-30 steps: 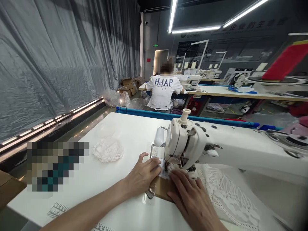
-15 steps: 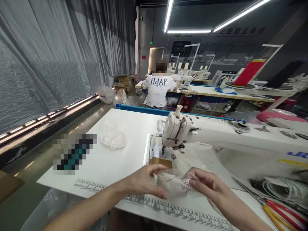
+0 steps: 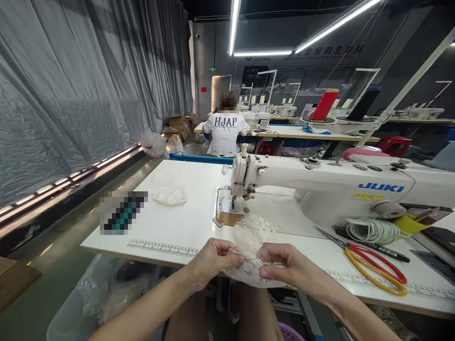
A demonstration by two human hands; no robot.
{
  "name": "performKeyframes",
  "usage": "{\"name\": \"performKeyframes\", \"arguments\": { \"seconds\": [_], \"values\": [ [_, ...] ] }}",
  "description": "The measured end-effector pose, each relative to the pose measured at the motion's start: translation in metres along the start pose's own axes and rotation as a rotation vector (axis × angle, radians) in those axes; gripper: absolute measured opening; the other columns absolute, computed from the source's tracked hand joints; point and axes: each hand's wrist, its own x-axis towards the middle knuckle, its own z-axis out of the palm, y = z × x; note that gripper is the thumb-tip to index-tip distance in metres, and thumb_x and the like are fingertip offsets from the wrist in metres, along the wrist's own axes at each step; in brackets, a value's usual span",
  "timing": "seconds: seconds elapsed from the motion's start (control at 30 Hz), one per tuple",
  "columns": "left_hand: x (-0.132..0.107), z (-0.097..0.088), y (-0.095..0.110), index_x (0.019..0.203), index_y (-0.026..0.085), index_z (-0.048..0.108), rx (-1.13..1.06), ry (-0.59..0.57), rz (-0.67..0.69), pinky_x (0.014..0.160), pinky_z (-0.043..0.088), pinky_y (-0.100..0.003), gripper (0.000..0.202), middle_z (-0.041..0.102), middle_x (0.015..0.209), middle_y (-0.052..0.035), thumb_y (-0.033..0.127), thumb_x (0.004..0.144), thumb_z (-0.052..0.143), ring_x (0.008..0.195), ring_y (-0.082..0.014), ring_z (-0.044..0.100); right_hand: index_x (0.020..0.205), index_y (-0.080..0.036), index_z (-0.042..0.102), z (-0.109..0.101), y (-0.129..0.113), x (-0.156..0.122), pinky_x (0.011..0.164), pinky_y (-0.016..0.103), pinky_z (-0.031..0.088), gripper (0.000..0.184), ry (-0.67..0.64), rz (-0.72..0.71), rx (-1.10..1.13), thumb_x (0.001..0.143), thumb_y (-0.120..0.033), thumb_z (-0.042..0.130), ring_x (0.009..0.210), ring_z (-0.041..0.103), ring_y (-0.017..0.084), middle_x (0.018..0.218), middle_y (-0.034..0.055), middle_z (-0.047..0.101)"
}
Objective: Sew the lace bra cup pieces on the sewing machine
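Between my two hands a piece of white lace (image 3: pixel 250 272) hangs over the table's front edge. My left hand (image 3: pixel 220 260) pinches its upper edge between thumb and fingers. A short way along the same edge, my right hand (image 3: pixel 284 263) has thumb and fingers closed on the lace. Just beyond lies more cream lace (image 3: pixel 252 229) on the table, in front of the needle area of a white sewing machine (image 3: pixel 277 173). Farther left rests a separate bunch of sheer white lace (image 3: pixel 170 193).
Scissors (image 3: pixel 373 267) with red and yellow handles lie at the right, beside a black pen (image 3: pixel 391 252) and a coil of pale cord (image 3: pixel 373 230). A printed ruler (image 3: pixel 159 248) runs along the front edge. A co-worker (image 3: pixel 226 128) sits ahead. A plastic bin (image 3: pixel 67 308) stands below left.
My left hand, loosely open before, has closed on the lace edge. Both hands hold the lace lower, nearer the table's front edge. The view has turned right, showing more of the machine.
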Motion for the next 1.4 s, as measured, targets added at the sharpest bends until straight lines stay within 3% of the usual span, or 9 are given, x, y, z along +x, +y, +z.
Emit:
{"name": "performKeyframes", "arguments": {
  "seconds": [0.37,0.47,0.57,0.8,1.0,1.1,1.2,1.3,1.4],
  "values": [
    [-0.028,0.005,-0.019,0.07,0.005,0.072,-0.177,-0.122,-0.045,0.062,0.04,-0.022,0.04,0.065,0.065,-0.0071,0.043,0.061,0.081,0.059,-0.0108,0.055,0.066,-0.012,0.066,0.013,0.011,-0.017,0.054,0.022,0.038,0.042,-0.215,0.02,-0.045,0.066,-0.053,0.073,0.059,0.051,0.013,0.061,0.0013,0.059],
    [-0.025,-0.003,-0.02,0.074,0.005,0.071,-0.082,-0.093,-0.023,0.063,0.04,-0.023,0.039,0.064,0.065,-0.0065,0.044,0.067,0.076,0.06,-0.0114,0.054,0.094,-0.018,0.068,0.01,0.016,-0.008,0.078,0.03,0.043,0.04,-0.115,-0.11,-0.239,0.074,-0.053,0.067,0.089,0.055,0.021,0.096,0.007,0.064],
    [-0.026,-0.012,-0.02,0.072,0.007,0.069,0.015,-0.089,-0.034,0.061,0.038,-0.021,0.039,0.061,0.061,-0.0032,0.045,0.069,0.074,0.058,-0.01,0.051,0.119,-0.026,0.057,0.006,0.029,-0.001,0.09,0.038,0.038,0.051,-0.008,-0.294,-0.671,0.08,-0.058,0.058,0.11,0.046,0.026,0.124,0.0097,0.052],
    [-0.044,-0.029,0.012,0.076,0.009,0.069,0.327,-0.128,-0.109,0.05,0.027,-0.017,0.044,0.056,0.058,-0.0004,0.053,0.067,0.072,0.054,-0.0062,0.041,0.117,-0.023,0.053,0.007,0.059,-0.005,0.076,0.037,0.042,0.071,0.286,-0.306,-1.183,0.057,-0.047,0.083,0.099,0.05,0.028,0.12,0.0074,0.057],
    [0.006,-0.018,0.047,0.078,0.01,0.064,0.42,-0.087,-0.095,0.051,0.039,-0.019,0.04,0.064,0.068,-0.005,0.05,0.075,0.066,0.057,-0.0114,0.056,0.103,-0.022,0.057,0.009,0.074,-0.023,0.071,0.037,0.036,0.045,0.455,-0.228,-1.198,0.064,-0.022,0.079,0.087,0.051,0.027,0.106,0.0068,0.062],
    [0.045,0.002,0.05,0.081,0.011,0.062,0.317,-0.113,-0.091,0.055,0.045,-0.022,0.04,0.066,0.071,-0.0063,0.049,0.071,0.07,0.06,-0.0145,0.062,0.088,-0.023,0.059,0.003,0.082,-0.045,0.069,0.034,0.033,0.019,0.477,-0.245,-1.099,0.074,-0.01,0.06,0.078,0.052,0.021,0.09,0.0031,0.064],
    [0.087,0.035,0.049,0.076,0.01,0.061,0.25,-0.073,-0.067,0.056,0.047,-0.024,0.043,0.065,0.065,-0.0058,0.048,0.063,0.077,0.058,-0.0146,0.061,0.09,-0.023,0.06,-0.012,0.08,-0.077,0.072,0.033,0.036,0.021,0.418,-0.132,-0.805,0.079,-0.011,0.047,0.079,0.054,0.02,0.087,0.0036,0.063],
    [0.133,0.072,0.042,0.08,0.01,0.06,0.21,0.003,0.026,0.063,0.05,-0.027,0.039,0.065,0.07,-0.0065,0.046,0.07,0.073,0.064,-0.0159,0.062,0.088,-0.022,0.061,-0.029,0.064,-0.106,0.067,0.028,0.039,0.014,0.257,0.081,-0.347,0.085,-0.028,0.049,0.076,0.053,0.019,0.081,0.0028,0.061],
    [0.161,0.1,0.029,0.097,0.011,0.06,0.235,0.06,0.089,0.081,0.047,-0.029,0.034,0.066,0.097,-0.0115,0.039,0.08,0.065,0.092,-0.02,0.062,0.088,-0.02,0.056,-0.037,0.047,-0.119,0.057,0.022,0.035,0.028,0.24,0.185,0.127,0.085,-0.048,0.053,0.064,0.046,0.013,0.072,-0.0008,0.052]
  ]
}}
